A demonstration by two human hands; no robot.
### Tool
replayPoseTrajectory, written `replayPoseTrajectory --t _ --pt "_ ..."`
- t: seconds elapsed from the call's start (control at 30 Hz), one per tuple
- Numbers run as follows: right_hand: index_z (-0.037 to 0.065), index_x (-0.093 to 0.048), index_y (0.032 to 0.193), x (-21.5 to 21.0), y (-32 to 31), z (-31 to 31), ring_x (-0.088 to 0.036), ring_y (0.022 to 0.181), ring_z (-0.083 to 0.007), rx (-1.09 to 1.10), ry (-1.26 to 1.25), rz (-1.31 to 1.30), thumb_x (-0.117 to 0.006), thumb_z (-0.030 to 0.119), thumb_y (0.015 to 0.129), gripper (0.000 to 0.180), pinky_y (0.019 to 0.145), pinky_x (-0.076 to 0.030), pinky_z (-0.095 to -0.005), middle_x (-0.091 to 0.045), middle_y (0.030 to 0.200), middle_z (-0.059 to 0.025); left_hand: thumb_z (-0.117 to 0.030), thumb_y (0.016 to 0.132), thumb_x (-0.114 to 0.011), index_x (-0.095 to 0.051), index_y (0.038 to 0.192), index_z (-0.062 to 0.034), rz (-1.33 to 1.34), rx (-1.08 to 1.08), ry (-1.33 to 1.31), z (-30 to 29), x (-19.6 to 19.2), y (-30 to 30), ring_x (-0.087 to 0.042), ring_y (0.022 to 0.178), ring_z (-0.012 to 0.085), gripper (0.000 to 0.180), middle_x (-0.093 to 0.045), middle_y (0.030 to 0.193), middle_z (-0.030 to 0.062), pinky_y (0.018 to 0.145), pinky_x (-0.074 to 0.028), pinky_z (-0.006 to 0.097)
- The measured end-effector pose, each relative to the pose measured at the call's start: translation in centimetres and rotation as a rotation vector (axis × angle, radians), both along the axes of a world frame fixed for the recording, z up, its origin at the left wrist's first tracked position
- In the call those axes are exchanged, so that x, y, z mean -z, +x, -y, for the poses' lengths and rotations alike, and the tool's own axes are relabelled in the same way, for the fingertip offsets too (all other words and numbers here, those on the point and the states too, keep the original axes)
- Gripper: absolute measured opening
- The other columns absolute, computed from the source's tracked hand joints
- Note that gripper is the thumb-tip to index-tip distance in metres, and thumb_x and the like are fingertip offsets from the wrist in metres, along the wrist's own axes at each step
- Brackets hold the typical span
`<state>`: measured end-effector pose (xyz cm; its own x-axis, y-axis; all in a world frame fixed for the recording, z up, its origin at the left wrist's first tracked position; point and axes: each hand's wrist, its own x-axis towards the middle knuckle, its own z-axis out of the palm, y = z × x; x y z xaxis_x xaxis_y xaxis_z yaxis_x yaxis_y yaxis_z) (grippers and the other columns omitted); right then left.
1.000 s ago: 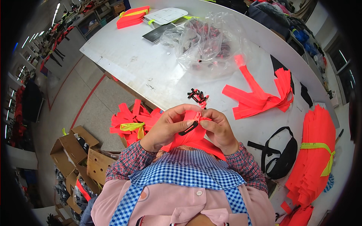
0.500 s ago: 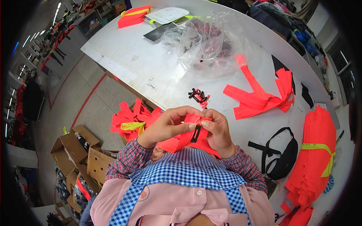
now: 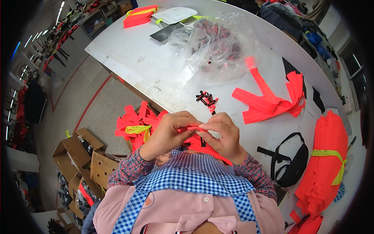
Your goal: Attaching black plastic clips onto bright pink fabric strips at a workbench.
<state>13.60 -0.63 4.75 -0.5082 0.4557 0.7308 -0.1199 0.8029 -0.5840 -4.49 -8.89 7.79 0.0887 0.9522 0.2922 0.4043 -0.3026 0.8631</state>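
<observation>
**Both hands pinched on an orange strap at the table edge**

White and broad, the worktable [image 3: 156, 66] fills the upper half of your view, with grey floor and open cardboard boxes [image 3: 80, 154] down to your left. On your far right lies a tall stack of orange fabric [image 3: 325, 156] bound by a yellow band, and beside it a black waist bag [image 3: 292, 160]. Farther up the table sits a crumpled clear plastic bag [image 3: 216, 43] with small dark and red parts inside. A fan of loose orange strips [image 3: 272, 103] lies to the right of centre. A small heap of black clips [image 3: 206, 98] rests just beyond your hands.

Your left hand [image 3: 167, 132] and right hand [image 3: 224, 134] meet fingertip to fingertip, both pinching a narrow orange strap [image 3: 194, 128] stretched between them, close to your chest, above more orange cloth at the table's near edge.
</observation>
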Motion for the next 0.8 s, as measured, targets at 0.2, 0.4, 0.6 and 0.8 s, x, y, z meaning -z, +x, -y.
replayPoseTrajectory --t 0.2,0.4,0.6,0.8 --pt "0.008 -0.068 0.094 -0.2 0.3 0.0 -0.058 0.077 -0.0201 0.002 0.091 0.009 -0.08 0.009 0.073 0.024 0.066 -0.048 -0.0303 -0.058 0.083 -0.0034 0.006 0.08 -0.065 -0.07 0.098 -0.0019 0.128 0.048 -0.102 0.0 0.0 -0.1 -0.061 0.077 0.016 0.021 -0.062 0.084 0.0063 0.067 -0.048 0.027" --pt "0.008 -0.068 0.095 0.0 0.4 0.1 -0.058 0.076 -0.0205 -0.042 0.035 0.003 -0.078 0.008 0.073 0.024 0.065 -0.048 -0.0304 -0.059 0.083 -0.0038 0.005 0.08 -0.065 -0.07 0.097 -0.0028 0.181 0.096 -0.1 -0.2 -0.1 -0.1 -0.059 0.078 0.0152 0.02 -0.061 0.082 0.0055 0.068 -0.047 0.027" --pt "0.006 -0.067 0.093 -0.2 0.4 -0.2 -0.059 0.074 -0.0203 -0.104 -0.003 0.006 -0.079 0.008 0.074 0.022 0.061 -0.049 -0.0302 -0.059 0.081 -0.005 0.005 0.079 -0.066 -0.07 0.096 -0.0024 0.146 0.072 -0.116 -0.1 0.1 0.1 -0.059 0.077 0.0165 0.019 -0.061 0.082 0.0057 0.068 -0.047 0.028" --pt "0.005 -0.063 0.09 0.8 0.2 -0.2 -0.059 0.071 -0.0189 -0.137 -0.112 0.005 -0.077 0.007 0.077 0.019 0.058 -0.049 -0.028 -0.059 0.081 -0.0074 0.005 0.079 -0.065 -0.069 0.097 -0.0021 0.087 0.107 -0.102 -0.4 -0.1 0.0 -0.06 0.076 0.0194 0.019 -0.061 0.082 0.0075 0.069 -0.047 0.029"
